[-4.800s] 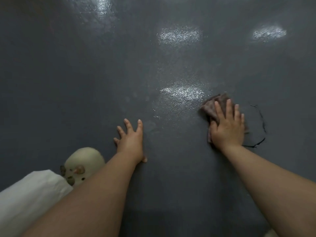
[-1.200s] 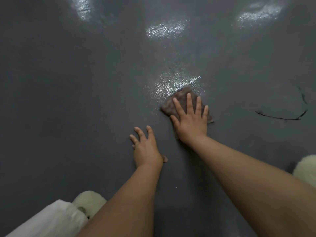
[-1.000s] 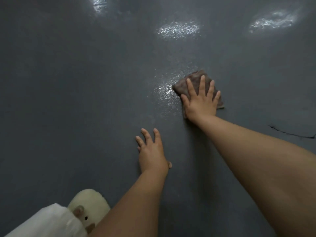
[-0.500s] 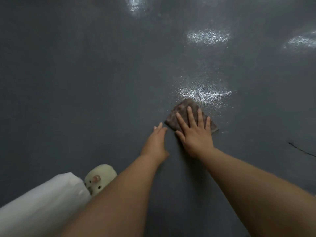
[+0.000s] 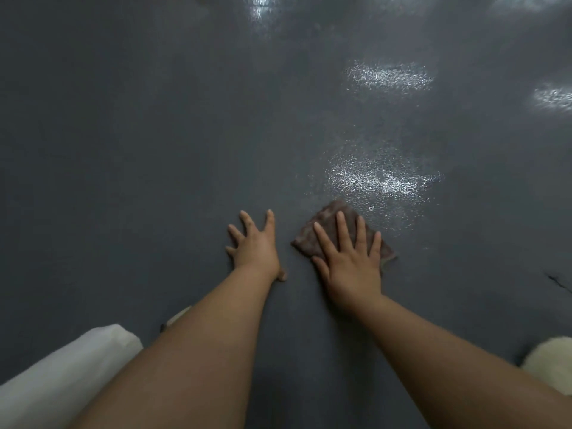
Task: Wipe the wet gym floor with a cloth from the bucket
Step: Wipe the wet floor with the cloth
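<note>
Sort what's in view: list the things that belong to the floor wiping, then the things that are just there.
Part of the job:
- brown cloth, flat on the floor
- right hand pressing on the cloth
- grey floor
- wet shiny patch just beyond the cloth

Just there:
- left hand, spread flat on the floor
- fluffy cream slipper
- dark crack

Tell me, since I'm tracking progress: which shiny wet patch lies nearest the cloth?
The large glistening patch just beyond the cloth under the right hand; the other patches shine farther up the floor.
</note>
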`<state>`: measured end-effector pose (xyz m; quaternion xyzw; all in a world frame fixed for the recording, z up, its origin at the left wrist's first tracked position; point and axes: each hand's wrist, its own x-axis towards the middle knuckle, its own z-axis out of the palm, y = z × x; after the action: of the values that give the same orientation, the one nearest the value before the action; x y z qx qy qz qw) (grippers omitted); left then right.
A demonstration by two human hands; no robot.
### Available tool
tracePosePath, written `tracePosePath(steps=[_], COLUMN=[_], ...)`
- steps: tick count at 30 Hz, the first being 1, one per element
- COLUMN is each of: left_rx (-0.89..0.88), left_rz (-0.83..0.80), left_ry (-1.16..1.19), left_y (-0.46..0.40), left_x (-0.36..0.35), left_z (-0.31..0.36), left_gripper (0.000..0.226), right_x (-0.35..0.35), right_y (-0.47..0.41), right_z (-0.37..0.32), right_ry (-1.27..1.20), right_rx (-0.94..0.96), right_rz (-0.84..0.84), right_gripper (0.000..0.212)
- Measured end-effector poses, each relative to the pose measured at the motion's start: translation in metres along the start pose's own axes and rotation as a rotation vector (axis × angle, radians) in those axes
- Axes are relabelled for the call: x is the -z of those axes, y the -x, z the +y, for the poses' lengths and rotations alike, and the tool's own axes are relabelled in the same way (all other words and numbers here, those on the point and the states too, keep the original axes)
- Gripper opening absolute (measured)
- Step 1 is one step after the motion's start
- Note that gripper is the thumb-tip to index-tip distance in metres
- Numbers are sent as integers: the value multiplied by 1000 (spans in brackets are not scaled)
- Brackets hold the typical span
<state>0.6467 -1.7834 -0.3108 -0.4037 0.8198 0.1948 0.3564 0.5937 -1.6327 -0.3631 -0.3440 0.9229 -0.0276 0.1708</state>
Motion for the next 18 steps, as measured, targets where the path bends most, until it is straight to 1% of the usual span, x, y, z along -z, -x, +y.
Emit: tracePosePath(steps=[2,5,9,11,15,18], left_rx=[-10,-13,-21,-21,-17,-20], left_rz=[-10,-26,-39,-45,-56,-53], left_ry=[7,7,-13,-17,-27,-35], left_y=[-5,-6,-7,-8,-11,-12], left_x=[0,0,1,1,0,1], left_z=[0,0,2,1,1,2], left_gripper=[129,129,127,126,127,127], right_x=[11,30,48,56,67,66], right_y=[-31,-77,-121,-138,-155,-150], right_z=[5,17,41,57,86,81], right_ry=[11,4,20,16,-37,-70], right_rx=[8,7,-1,-42,-193,-301], right_rz=[-5,2,10,13,29,41], right_gripper=[64,57,56,56,56,56])
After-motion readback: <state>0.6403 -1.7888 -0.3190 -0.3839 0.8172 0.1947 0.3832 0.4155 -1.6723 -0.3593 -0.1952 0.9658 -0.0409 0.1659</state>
